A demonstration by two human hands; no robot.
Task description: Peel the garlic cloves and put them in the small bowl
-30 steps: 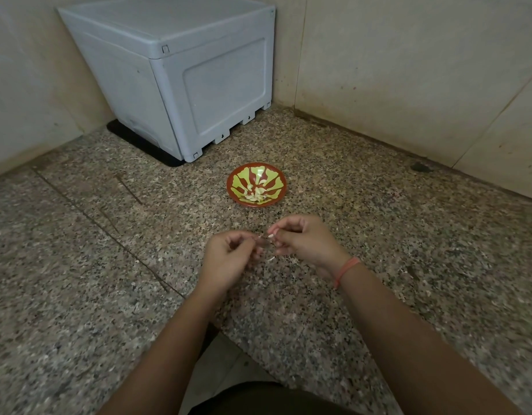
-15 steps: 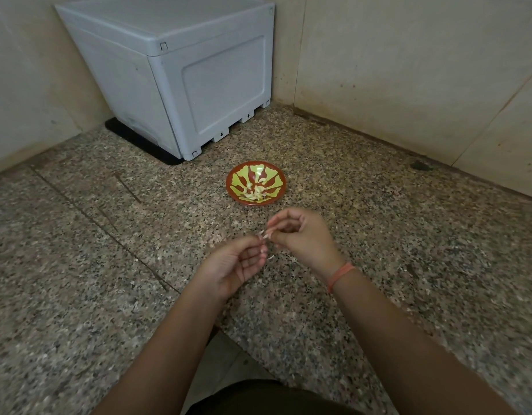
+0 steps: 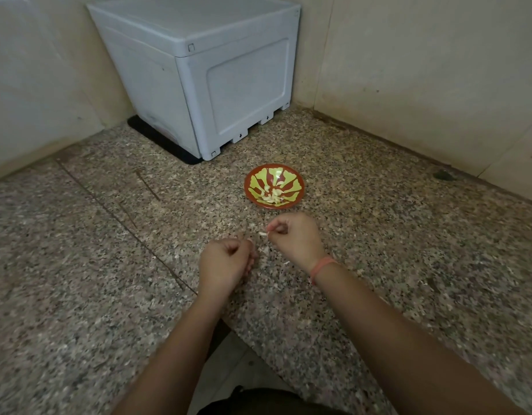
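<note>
Pinching one white bit, probably a garlic clove [image 3: 262, 233], the right hand [image 3: 296, 236] sits near the one small bowl [image 3: 252, 176] holding a heap of peeled cloves [image 3: 273, 195]; left hand [image 3: 224, 262] curled, can't tell round what.

R hand [image 3: 294, 236] pinches pale garlic bit [image 3: 262, 233], L hand [image 3: 225, 262] curled beside, bowl [image 3: 249, 182] w/ cloves [image 3: 272, 195] ahead.

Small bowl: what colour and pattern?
The small bowl is red-brown with yellow-green streaks radiating from its centre; the head view shows it best.
</note>
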